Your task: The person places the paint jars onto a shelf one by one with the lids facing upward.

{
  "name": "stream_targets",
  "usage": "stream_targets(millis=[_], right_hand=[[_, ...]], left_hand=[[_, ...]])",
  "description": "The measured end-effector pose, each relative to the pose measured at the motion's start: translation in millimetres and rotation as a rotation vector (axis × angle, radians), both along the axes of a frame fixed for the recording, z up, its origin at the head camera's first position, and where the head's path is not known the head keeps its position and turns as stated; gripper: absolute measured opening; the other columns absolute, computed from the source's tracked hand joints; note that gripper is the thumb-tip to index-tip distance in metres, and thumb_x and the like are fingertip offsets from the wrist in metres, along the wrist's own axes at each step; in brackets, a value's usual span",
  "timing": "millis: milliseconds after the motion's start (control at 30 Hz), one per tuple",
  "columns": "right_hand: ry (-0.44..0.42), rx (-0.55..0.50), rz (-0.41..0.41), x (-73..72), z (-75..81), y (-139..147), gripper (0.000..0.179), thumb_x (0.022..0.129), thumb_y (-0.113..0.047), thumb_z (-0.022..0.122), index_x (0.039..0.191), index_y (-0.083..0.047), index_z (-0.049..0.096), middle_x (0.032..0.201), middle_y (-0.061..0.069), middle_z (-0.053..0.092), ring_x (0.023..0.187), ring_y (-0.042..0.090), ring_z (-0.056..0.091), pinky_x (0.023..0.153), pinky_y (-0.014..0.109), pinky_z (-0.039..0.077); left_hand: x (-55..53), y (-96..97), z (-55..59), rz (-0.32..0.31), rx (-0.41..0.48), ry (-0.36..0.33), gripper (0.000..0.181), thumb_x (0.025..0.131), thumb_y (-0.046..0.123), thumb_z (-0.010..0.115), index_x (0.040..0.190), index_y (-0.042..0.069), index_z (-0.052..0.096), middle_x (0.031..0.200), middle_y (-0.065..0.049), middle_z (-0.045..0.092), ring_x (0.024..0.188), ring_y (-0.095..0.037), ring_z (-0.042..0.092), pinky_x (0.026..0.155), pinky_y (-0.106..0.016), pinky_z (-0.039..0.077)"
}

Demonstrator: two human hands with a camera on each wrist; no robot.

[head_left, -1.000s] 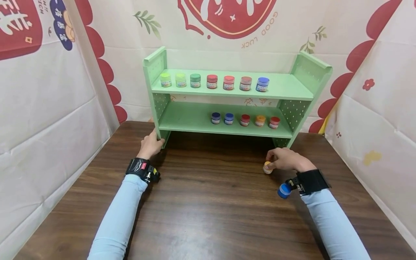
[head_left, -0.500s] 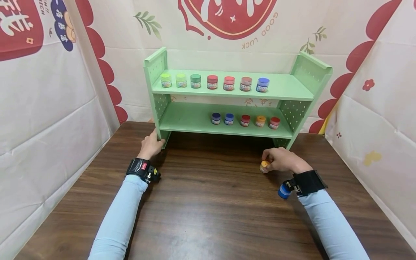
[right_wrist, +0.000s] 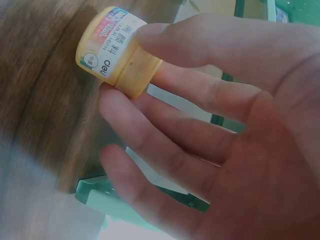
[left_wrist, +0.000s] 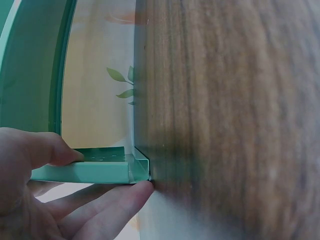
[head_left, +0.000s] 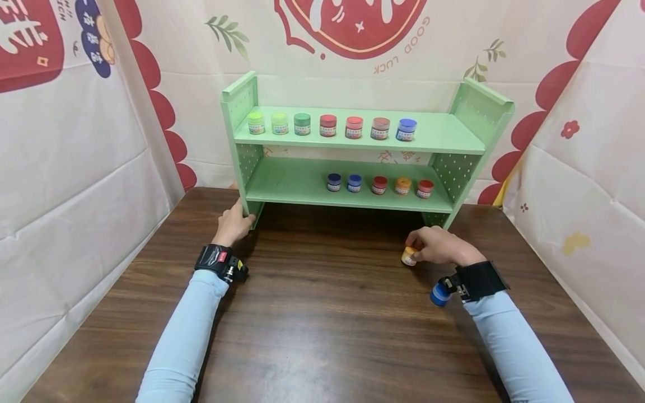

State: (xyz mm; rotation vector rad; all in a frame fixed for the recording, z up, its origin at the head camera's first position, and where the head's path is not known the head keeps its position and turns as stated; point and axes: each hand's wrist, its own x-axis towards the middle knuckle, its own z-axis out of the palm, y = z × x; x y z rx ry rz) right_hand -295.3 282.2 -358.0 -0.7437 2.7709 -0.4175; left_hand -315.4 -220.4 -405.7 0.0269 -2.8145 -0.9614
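In the head view my left hand (head_left: 233,225) grips the lower left leg of a green two-tier shelf (head_left: 282,179). The left wrist view shows my thumb on one side of the green leg (left_wrist: 90,172) and my fingers on the other. By the shelf's right leg, my right hand (head_left: 442,246) pinches a small yellow paint jar (head_left: 409,257) low over the wooden table. Close up, the labelled yellow jar (right_wrist: 112,45) lies tilted between thumb and fingers, its cap end toward my palm. A blue paint jar (head_left: 439,295) stands below my right wrist, partly covered by the wrist camera.
On the upper tier stands a row of several paint jars, from a light green one (head_left: 256,123) to a blue one (head_left: 406,130). The lower tier bears several more, among them an orange jar (head_left: 402,186). A printed cloth (head_left: 353,89) hangs behind the shelf.
My right hand has shifted slightly left with the yellow paint jar. My left hand stays on the shelf leg, and the jars on the tiers have not moved.
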Motion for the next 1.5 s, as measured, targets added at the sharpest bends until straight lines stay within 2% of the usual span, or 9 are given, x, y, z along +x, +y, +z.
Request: stream_targets(millis=[233,533,800,833,1000,1100,1300,1500], right_hand=[[-0.006,-0.009,0.003,-2.0,-0.5,3.4,0.031,0.091,-0.01,0.074,0.119,0.004,0.07,0.107,0.015,0.074,0.099,0.027,0.068,0.083,0.043,0.057],[-0.015,-0.005,-0.012,-4.1,-4.0,4.5,0.031,0.093,-0.013,0.074,0.12,0.002,0.071,0.11,0.013,0.074,0.1,0.025,0.067,0.085,0.043,0.057],[0.004,-0.018,0.023,-2.3,3.8,-5.7,0.031,0.093,-0.018,0.074,0.119,0.0,0.071,0.106,0.01,0.075,0.095,0.02,0.067,0.082,0.039,0.057],[0.018,-0.021,0.031,-1.3,6.2,-7.5,0.031,0.093,-0.019,0.074,0.119,0.0,0.072,0.105,0.008,0.075,0.093,0.019,0.067,0.081,0.038,0.056],[0.083,-0.051,0.056,5.8,25.8,-22.6,0.028,0.094,-0.019,0.074,0.117,-0.004,0.073,0.097,0.002,0.075,0.086,0.014,0.065,0.076,0.033,0.053],[0.13,-0.069,0.102,5.8,42.4,-41.1,0.026,0.094,-0.02,0.074,0.116,-0.006,0.074,0.095,0.0,0.075,0.084,0.011,0.065,0.075,0.032,0.053],[0.224,-0.081,0.225,-4.9,73.7,-88.1,0.023,0.097,-0.02,0.071,0.116,-0.009,0.076,0.092,-0.001,0.076,0.079,0.01,0.065,0.072,0.033,0.053],[0.256,-0.092,0.263,-23.5,97.8,-137.6,0.024,0.099,-0.023,0.068,0.118,-0.01,0.076,0.101,0.002,0.077,0.088,0.016,0.069,0.08,0.039,0.056]], left_hand=[[0.6,0.0,0.5,0.0,-0.004,-0.003,0.046,0.099,0.022,0.052,0.142,0.005,0.047,0.121,-0.028,0.068,0.118,-0.05,0.063,0.104,-0.065,0.042],[0.2,-0.9,-0.3,0.0,-0.005,-0.008,0.046,0.099,0.022,0.051,0.142,0.005,0.047,0.12,-0.028,0.067,0.118,-0.05,0.062,0.104,-0.065,0.043],[4.4,-3.5,-0.6,0.012,0.009,0.001,0.047,0.099,0.021,0.051,0.142,0.004,0.047,0.118,-0.028,0.068,0.117,-0.051,0.062,0.104,-0.066,0.042],[1.1,-5.8,-3.7,0.009,0.006,0.017,0.046,0.098,0.023,0.053,0.14,0.006,0.049,0.117,-0.027,0.069,0.115,-0.05,0.063,0.102,-0.065,0.043],[-1.6,-2.9,-3.0,-0.003,0.007,0.025,0.045,0.098,0.023,0.053,0.139,0.006,0.049,0.12,-0.027,0.068,0.115,-0.05,0.063,0.101,-0.065,0.044],[0.6,-1.4,1.0,0.006,0.007,0.014,0.044,0.1,0.02,0.052,0.141,0.004,0.048,0.121,-0.028,0.067,0.119,-0.051,0.062,0.103,-0.065,0.043],[1.8,-3.0,0.9,0.008,-0.001,0.013,0.043,0.1,0.019,0.053,0.139,0.003,0.049,0.121,-0.027,0.068,0.118,-0.048,0.063,0.102,-0.063,0.045],[2.2,-0.5,0.6,0.016,0.014,0.015,0.042,0.099,0.019,0.055,0.138,0.004,0.05,0.12,-0.026,0.068,0.115,-0.048,0.064,0.101,-0.062,0.046]])
